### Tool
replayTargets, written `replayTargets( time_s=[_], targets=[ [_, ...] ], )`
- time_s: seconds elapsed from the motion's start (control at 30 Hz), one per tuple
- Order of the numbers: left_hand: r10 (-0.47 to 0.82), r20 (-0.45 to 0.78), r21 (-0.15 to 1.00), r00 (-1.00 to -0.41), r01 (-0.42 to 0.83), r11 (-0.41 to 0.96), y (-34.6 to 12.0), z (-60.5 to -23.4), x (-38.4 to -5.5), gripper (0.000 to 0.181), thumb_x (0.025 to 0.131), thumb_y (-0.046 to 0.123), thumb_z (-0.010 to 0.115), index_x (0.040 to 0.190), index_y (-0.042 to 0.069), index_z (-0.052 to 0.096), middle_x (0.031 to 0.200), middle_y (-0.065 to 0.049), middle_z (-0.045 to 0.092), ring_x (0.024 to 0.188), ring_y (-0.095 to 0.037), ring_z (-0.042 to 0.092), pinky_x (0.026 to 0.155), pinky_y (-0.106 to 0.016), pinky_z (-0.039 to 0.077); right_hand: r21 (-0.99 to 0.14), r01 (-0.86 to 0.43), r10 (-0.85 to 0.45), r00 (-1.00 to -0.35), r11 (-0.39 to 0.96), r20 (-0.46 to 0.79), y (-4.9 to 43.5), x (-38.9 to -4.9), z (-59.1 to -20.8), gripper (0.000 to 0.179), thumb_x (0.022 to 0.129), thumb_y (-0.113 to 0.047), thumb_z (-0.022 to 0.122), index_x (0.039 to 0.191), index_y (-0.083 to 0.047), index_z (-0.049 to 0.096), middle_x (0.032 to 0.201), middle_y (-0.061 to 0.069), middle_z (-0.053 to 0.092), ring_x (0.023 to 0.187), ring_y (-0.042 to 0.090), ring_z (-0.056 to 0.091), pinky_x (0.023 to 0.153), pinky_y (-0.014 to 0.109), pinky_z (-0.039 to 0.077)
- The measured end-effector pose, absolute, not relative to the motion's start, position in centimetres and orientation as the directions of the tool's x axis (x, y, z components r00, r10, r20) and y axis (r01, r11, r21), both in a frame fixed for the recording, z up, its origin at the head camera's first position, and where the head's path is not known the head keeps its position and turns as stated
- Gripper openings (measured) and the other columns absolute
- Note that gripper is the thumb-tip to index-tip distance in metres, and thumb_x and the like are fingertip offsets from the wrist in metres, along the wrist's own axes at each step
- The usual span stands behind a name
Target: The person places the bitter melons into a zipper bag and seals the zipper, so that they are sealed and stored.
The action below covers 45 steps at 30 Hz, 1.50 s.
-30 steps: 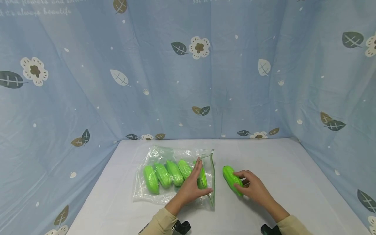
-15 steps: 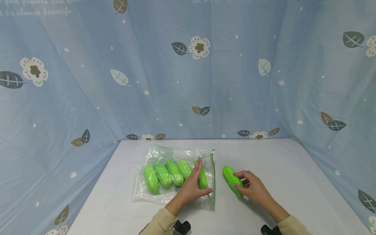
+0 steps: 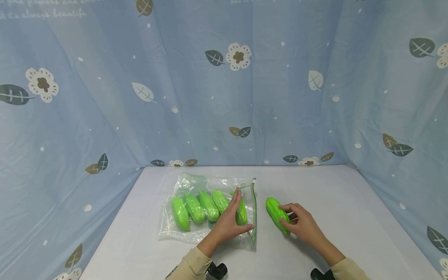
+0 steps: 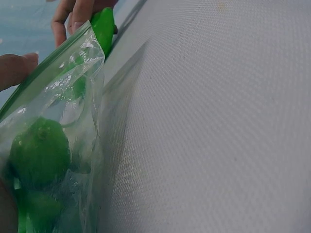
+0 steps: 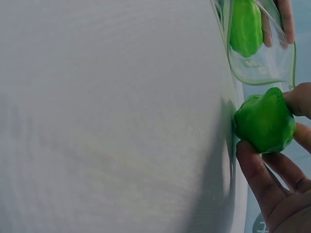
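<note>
A clear zip bag (image 3: 206, 235) with a green-edged mouth lies on the left of the white table, its mouth facing right. Several green cucumbers (image 3: 180, 214) lie side by side inside. My left hand (image 3: 227, 223) rests at the mouth, fingers straight and thumb spread away; the bag stands partly raised there in the left wrist view. That hand covers part of the bag and of the cucumbers nearest the mouth. Right of the bag, my right hand (image 3: 302, 223) grips one loose cucumber (image 3: 275, 212) between thumb and fingers. The right wrist view shows this cucumber (image 5: 265, 121) end-on.
A white cloth-covered table (image 3: 336, 194) extends right of and behind the hands. Blue patterned curtain (image 3: 280, 97) closes off the back and both sides. Dark wrist devices (image 3: 217, 271) sit under both sleeves at the front edge.
</note>
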<state>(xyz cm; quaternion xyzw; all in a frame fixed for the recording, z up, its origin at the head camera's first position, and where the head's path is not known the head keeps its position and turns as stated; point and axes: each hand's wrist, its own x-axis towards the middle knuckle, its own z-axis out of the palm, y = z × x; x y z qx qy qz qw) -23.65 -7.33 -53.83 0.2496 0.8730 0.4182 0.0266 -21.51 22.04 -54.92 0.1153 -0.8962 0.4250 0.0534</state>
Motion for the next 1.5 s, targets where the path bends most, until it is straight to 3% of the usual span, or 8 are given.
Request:
replayTargets(
  time_s=[1.5],
  targets=[
    [0.454, 0.184, 0.743, -0.871, 0.426, 0.516, -7.3, -53.9, -23.5, 0.117, 0.082, 0.041, 0.085, 0.164, 0.007, 0.010, 0.172, 0.000, -0.002, 0.152, -0.034, 0.023, 0.116, -0.057, 0.032, -0.815, -0.308, -0.221, -0.949, 0.492, 0.225, 19.2, -22.0, -54.6, 0.040, 0.087, -0.020, 0.083, 0.123, -0.011, 0.068, 0.111, 0.004, 0.064, 0.091, 0.018, 0.067, 0.073, 0.023, 0.060]
  ],
)
